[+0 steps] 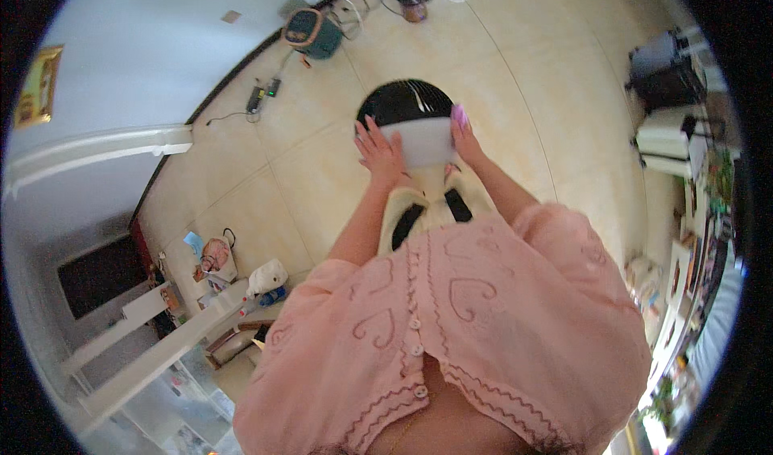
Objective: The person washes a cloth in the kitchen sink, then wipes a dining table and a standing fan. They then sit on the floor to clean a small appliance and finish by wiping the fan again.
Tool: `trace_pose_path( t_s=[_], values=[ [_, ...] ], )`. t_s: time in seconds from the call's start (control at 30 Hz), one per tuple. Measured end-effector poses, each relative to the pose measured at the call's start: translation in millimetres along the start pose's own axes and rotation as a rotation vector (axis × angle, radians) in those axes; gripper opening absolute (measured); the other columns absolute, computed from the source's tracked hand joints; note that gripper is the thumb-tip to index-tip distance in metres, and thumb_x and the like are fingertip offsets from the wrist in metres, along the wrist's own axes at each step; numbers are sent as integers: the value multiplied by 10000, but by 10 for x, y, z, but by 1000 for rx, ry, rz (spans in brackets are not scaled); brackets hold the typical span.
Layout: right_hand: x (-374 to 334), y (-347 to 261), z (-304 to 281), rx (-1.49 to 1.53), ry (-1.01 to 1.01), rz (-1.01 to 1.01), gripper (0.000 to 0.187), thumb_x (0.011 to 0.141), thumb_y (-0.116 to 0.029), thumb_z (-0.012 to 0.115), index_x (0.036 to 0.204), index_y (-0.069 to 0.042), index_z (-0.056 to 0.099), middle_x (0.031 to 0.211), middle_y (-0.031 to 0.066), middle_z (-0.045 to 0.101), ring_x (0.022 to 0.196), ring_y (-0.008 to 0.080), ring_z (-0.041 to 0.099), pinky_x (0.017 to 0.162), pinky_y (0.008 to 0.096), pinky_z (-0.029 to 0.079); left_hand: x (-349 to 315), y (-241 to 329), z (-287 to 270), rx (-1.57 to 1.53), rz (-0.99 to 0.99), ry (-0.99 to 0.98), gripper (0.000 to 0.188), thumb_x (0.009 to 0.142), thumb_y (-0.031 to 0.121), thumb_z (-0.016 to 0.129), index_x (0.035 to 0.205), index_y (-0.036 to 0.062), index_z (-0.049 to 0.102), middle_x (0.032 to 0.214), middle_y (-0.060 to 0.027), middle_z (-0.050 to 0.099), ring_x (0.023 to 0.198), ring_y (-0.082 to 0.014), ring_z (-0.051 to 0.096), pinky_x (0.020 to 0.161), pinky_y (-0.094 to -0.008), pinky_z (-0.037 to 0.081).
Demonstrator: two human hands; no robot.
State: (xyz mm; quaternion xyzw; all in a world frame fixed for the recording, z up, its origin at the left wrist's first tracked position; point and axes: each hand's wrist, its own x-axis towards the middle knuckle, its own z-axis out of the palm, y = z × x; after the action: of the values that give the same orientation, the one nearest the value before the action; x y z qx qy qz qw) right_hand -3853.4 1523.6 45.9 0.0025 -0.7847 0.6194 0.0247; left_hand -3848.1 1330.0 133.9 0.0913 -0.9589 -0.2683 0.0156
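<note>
The left hand has its fingers spread, the thumb set apart, laid against the left edge of a rounded black-and-white object on the floor, whose ribbed black top rises beyond a smooth white front. The right hand is at the right edge of that object, with a small purple-pink patch at its fingertips; whether it pinches something there, I cannot tell. Both forearms reach forward from the sleeves of a pink embroidered blouse, the wrists near the object's front side, over cream trousers with black patches. The object stands on a cream tiled floor. Beyond it is a jug with a dark handle; beyond and to its left, a dark green appliance stands by the wall. A power strip lies well to the object's left, a white bag to its left and nearer the person, and a dark boxy item far to its right.
</note>
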Motion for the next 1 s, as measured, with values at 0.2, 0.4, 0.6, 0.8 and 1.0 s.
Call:
trace_pose_path(
  t_s=[0.2, 0.4, 0.6, 0.8, 1.0],
  values=[
    [-277, -152, 612, -822, 304, -326, 606, 848, -341, 436, 1329, -49, 212, 1322, 323, 179, 1169, 541, 223, 970, 582, 177, 47, 43, -127, -29, -86, -186, 771, 827, 508, 421, 1373, 132, 28, 1411, -191, -9, 1254, -473, 46, 933, -650, 138],
    [-250, -1087, 423, -441, 273, 209, 616, 853, -383, 398, 1332, -58, 188, 1327, 314, 172, 1182, 519, 228, 981, 562, 184, 37, 35, -123, -19, 4, -181, 876, 778, 562, 464, 1369, 128, -14, 1408, -190, -57, 1260, -468, -6, 932, -650, 145],
    [155, -56, 225, -119, -5, 653, 529, 887, -314, 296, 1331, -50, 179, 1340, 264, 211, 1217, 474, 212, 1001, 545, 166, 71, 21, -175, -23, -12, -210, 938, 748, 588, 492, 1365, 110, -29, 1400, -210, -51, 1258, -470, -12, 942, -638, 144],
    [-91, -86, 565, -677, 117, 128, 490, 886, -205, 293, 1332, -41, 175, 1351, 222, 229, 1223, 481, 189, 990, 557, 180, 100, -3, -202, -34, -43, -267, 964, 749, 610, 474, 1357, 87, -61, 1393, -223, -81, 1253, -480, -19, 979, -594, 112],
    [-195, -1001, 414, -598, 288, 26, 509, 860, -157, 340, 1320, 4, 196, 1349, 222, 231, 1200, 487, 227, 983, 562, 196, 105, -19, -111, -21, -23, -268, 980, 739, 623, 475, 1357, 109, -85, 1396, -208, -103, 1251, -484, -33, 952, -624, 149]
  ],
)
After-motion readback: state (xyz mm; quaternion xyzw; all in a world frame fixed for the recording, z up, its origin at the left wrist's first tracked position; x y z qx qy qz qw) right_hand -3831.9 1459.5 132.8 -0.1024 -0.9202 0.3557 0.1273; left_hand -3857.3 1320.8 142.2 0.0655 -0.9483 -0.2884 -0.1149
